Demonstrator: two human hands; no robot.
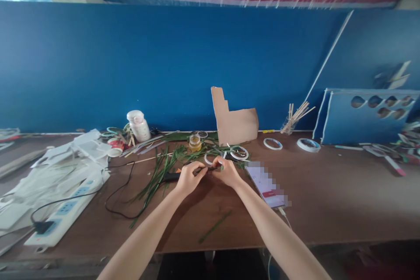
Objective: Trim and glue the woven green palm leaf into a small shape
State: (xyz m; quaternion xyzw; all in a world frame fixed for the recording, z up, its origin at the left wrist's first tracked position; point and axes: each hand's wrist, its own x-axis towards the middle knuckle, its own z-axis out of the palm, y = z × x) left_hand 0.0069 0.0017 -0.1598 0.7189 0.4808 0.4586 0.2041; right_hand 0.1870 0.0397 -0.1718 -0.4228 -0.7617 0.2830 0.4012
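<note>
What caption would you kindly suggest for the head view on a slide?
Left hand and right hand pinch a thin strip over a table strewn with leaves.

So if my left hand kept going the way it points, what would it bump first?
Most likely the right hand: the left hand points straight at it, and both pinch the same thin strip. Depth is hard to judge, but they look nearly touching.
</note>
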